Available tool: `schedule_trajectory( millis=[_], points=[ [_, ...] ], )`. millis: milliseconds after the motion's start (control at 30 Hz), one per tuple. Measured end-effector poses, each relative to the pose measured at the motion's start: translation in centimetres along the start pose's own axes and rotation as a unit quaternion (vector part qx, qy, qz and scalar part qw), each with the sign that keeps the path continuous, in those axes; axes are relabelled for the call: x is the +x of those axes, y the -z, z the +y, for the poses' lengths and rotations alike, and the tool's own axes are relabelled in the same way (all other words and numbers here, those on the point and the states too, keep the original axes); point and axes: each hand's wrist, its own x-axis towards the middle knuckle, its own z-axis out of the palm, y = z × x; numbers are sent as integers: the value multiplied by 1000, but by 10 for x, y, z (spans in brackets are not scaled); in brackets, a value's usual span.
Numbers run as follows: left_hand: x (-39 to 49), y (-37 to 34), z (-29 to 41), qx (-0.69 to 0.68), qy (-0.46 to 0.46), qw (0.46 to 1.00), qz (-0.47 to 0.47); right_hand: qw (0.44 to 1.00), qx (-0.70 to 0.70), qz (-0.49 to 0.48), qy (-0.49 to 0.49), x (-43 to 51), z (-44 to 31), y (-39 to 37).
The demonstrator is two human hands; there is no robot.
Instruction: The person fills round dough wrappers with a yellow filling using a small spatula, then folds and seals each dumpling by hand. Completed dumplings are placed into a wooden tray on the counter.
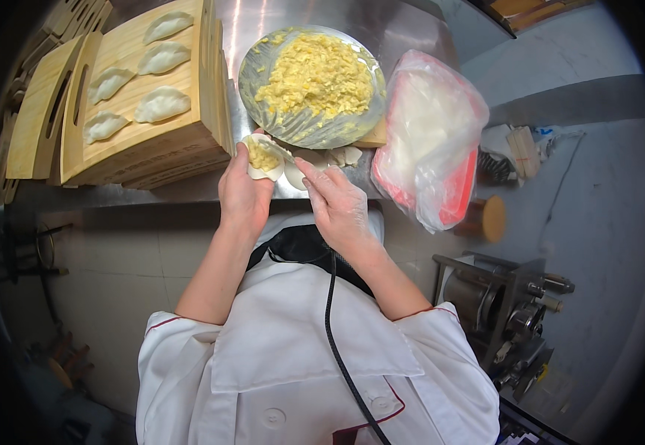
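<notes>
My left hand [246,189] cups a round dumpling wrapper [255,171] with a mound of yellow filling [262,157] on it. In my right hand [335,200] is a thin spatula [276,148], its blade resting on that filling. Just beyond both hands sits a wide metal bowl [322,134], its inside smeared and heaped with more yellow filling [322,72]. Beside my right fingers, further dumpling wrappers [296,177] lie on the steel table, partly hidden by the hand. A crumpled piece of dough [346,156] is near the bowl's rim.
To the left, a stack of wooden trays [127,150] carries several folded dumplings [164,104]. On the right, a red tray [459,194] wrapped in clear plastic [434,111] overhangs the edge of the steel table [411,33]. A metal machine [495,306] stands at lower right.
</notes>
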Motion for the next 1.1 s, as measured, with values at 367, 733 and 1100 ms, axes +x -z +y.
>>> schedule_trajectory(
  millis=[367,733,1100],
  points=[
    [-3,-8,8,-4,40,998,-43,993,-107,5,50,-1,-4,6],
    [-18,-14,13,325,-148,908,-220,987,-139,17,80,2,-11,16],
    [-20,-15,13,399,-174,868,-240,988,86,118,58,7,3,41]
  ],
)
